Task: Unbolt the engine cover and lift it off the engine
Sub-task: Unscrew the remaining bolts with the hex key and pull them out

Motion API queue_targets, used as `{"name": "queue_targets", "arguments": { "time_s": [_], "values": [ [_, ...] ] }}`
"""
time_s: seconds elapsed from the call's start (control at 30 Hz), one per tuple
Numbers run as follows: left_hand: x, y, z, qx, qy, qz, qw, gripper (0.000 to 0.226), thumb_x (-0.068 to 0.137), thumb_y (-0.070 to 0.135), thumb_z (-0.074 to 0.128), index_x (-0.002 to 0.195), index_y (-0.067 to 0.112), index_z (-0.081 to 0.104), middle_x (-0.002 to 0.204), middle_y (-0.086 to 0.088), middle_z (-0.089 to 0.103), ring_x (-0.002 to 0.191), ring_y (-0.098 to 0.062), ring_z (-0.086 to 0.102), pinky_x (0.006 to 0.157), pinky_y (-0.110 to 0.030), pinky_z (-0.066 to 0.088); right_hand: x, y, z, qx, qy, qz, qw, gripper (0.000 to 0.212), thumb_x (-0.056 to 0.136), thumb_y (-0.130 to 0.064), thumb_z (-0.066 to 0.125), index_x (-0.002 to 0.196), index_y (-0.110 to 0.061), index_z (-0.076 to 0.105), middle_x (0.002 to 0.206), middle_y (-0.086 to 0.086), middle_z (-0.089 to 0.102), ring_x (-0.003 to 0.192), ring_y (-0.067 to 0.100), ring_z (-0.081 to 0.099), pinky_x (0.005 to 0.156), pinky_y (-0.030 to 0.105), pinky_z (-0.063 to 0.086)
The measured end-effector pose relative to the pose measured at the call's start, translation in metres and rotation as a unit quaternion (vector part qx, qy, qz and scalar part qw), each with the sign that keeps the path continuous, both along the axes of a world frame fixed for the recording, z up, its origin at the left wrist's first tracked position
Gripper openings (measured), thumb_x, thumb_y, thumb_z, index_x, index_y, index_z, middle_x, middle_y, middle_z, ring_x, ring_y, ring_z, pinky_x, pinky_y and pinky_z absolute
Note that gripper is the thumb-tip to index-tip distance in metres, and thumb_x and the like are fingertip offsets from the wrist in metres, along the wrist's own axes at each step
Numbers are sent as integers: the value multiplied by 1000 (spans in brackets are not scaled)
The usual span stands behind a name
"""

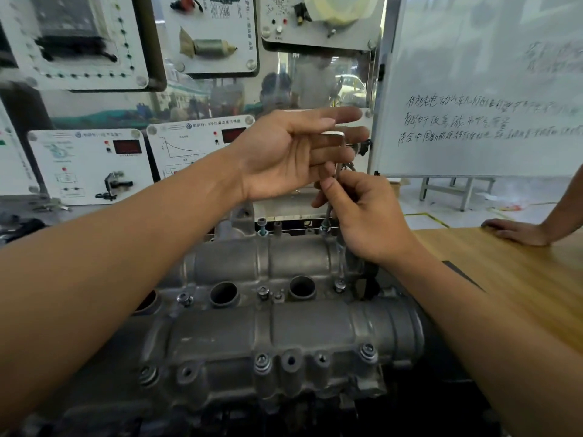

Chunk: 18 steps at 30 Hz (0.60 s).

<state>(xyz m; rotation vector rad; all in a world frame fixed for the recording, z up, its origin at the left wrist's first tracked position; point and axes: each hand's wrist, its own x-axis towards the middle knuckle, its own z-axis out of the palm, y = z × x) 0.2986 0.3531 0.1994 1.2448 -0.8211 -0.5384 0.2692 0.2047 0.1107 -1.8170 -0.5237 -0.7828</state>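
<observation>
Here, the cover (268, 335) lies low and centre, directly below both forearms, with open air between them and it. Its near edge is lined with bolts (262, 362) seated in their bosses. At its far edge a raised bolt (262, 224) stands proud. Just to the right of that, the key (337, 167) runs down to another bolt head (324, 229).

The right hand (366, 219) pinches the key's shaft between thumb and curled fingers (328, 186). The left hand (280, 156) is above it, palm open and fingers (331, 116) straight, with the key's short arm lying against them.

A wooden tabletop (504, 279) borders the cover's right end, and another person's hand (517, 231) rests flat near its far edge. Panels (91, 165) and a whiteboard (473, 89) stand close behind.
</observation>
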Motion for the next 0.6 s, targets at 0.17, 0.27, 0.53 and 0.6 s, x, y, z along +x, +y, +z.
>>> {"name": "queue_targets", "arguments": {
  "time_s": [0.17, 0.27, 0.53, 0.6],
  "values": [
    [6, -3, 3, 7, -84, 71, 994, 24, 81, 13, 70, 100, 26, 76, 88, 2, 74, 54, -5, 59, 48, -16, 42, -1, 0, 1, -5, 16, -4, 1000, 34, 103, -16, 52, 77, 0, 68, 40, -13, 44, 39, 3, 36, 43, 15, 28],
    [9, -6, -2, 34, -107, 93, 989, 15, 81, 22, 72, 95, 25, 77, 85, 2, 74, 52, -5, 58, 45, -15, 42, -3, 0, 2, -16, 9, -9, 1000, 33, 102, -17, 52, 78, -1, 69, 48, -8, 51, 44, 5, 40, 45, 18, 32],
    [12, 7, -2, 24, -23, -30, 999, 26, 97, 24, 49, 114, 12, 66, 100, -5, 72, 80, -15, 71, 66, -25, 57, -1, 0, 3, -47, 15, -25, 998, 37, 105, -19, 46, 79, -5, 68, 58, -10, 59, 50, 9, 46, 50, 29, 38],
    [11, 2, -4, 38, -71, 15, 997, 21, 89, 23, 61, 107, 15, 70, 92, -1, 71, 70, -12, 68, 60, -23, 54, -1, 0, 3, -57, 16, -17, 998, 37, 106, -19, 44, 82, -6, 69, 59, -9, 63, 49, 7, 45, 48, 24, 37]
  ]
}}
